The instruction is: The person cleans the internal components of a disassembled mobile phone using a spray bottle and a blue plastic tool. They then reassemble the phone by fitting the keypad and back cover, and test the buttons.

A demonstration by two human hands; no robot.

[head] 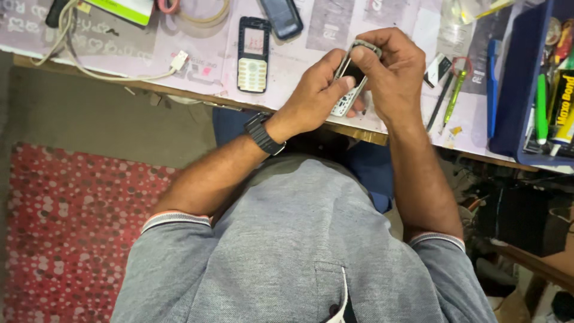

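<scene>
Stretching across the top of the view, a workbench (335,36) covered in pale printed paper is carrying everything else, while a red dotted mat (66,233) is lying on the floor at the lower left. A blue tray (517,78) is sitting at the bench's right end, holding tubes and tools. The person, wearing a grey shirt, is leaning over the bench's near edge with both forearms raised. The left hand (311,96), with a dark wristwatch (263,134) on its wrist, is curling around the left side of a small keypad phone (350,84), its thumb pressing on the phone's front. The right hand (391,75) is wrapping over the phone's top and right side, fingers closed on it, so both hands are gripping the phone together just above the bench's front edge. A second phone front frame with a pale keypad (253,55) is lying flat on the paper to the left, well apart from the hands, and a dark phone body (281,17) is lying beyond it. A white cable (107,72) is trailing across the left part of the bench. A green-handled screwdriver (454,96) is lying just right of the right hand.
</scene>
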